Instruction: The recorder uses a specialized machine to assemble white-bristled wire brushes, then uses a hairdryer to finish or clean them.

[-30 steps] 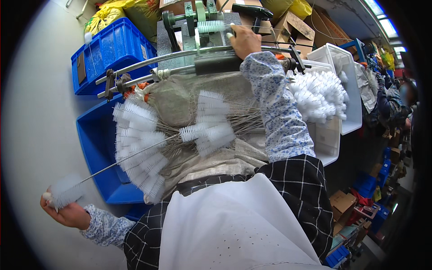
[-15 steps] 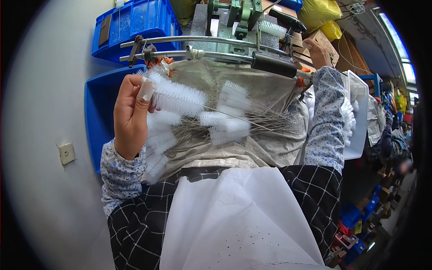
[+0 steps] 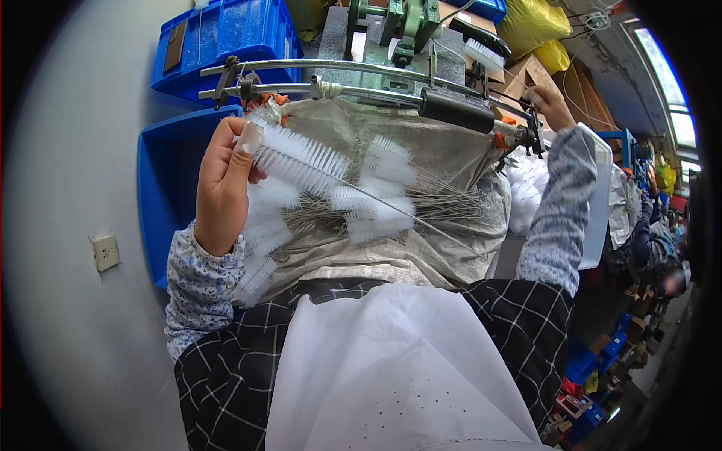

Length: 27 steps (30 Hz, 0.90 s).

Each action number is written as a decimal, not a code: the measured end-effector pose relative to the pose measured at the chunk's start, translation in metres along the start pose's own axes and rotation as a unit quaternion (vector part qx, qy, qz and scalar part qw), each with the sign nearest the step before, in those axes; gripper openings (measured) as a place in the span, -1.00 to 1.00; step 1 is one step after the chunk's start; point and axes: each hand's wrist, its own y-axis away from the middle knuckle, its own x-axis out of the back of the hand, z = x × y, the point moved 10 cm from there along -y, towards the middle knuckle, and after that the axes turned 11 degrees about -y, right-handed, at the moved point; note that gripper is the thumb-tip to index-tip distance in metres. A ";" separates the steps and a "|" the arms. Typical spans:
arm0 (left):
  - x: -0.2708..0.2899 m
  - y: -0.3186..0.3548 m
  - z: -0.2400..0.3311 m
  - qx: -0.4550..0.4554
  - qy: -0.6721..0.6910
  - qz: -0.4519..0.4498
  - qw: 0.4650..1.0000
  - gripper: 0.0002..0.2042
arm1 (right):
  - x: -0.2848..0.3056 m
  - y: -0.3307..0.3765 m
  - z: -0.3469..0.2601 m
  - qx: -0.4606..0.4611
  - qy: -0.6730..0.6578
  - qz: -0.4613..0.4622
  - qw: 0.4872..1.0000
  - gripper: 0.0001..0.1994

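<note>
Pale wall (image 3: 75,188) at left, grey sacking (image 3: 444,143) spread in front, green machine (image 3: 410,28) beyond.
Has white-bristled brushes (image 3: 380,210) heaped on the sacking, wires trailing right, probably for easy reach. Clamps a long brush (image 3: 297,155) by its bristled end in the left hand (image 3: 224,184), slanting it over the heap, perhaps to leave its wire free. Pinches, apparently, a smaller brush (image 3: 485,56) by its thin wire in the blurred right hand (image 3: 554,110).

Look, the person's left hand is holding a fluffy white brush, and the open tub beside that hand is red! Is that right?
Not quite: the open tub is blue, not red, as the head view shows. The left hand is indeed holding a fluffy white brush.
</note>
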 end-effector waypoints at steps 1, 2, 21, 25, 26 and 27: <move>0.000 0.000 -0.007 0.032 -0.006 0.005 0.999 -0.89 | -0.010 0.022 -0.024 0.009 -0.054 -0.060 0.997 -0.77; 0.000 -0.001 -0.009 0.035 -0.004 0.009 0.999 -0.89 | -0.029 0.053 -0.061 -0.079 -0.101 -0.119 0.985 -0.72; 0.007 0.029 -0.017 -0.114 -0.483 -0.011 0.868 -0.82 | -0.097 0.021 -0.173 0.122 0.202 0.236 0.943 -0.76; 0.001 0.041 -0.045 -0.039 -0.507 -0.092 0.856 -0.85 | -0.090 -0.009 -0.149 0.055 0.209 0.252 0.943 -0.70; 0.005 0.041 -0.046 -0.032 -0.494 -0.060 0.867 -0.88 | -0.092 -0.015 -0.149 0.038 0.214 0.241 0.946 -0.67; 0.011 0.041 -0.046 -0.026 -0.480 -0.028 0.876 -0.90 | -0.094 -0.020 -0.149 0.038 0.214 0.240 0.946 -0.67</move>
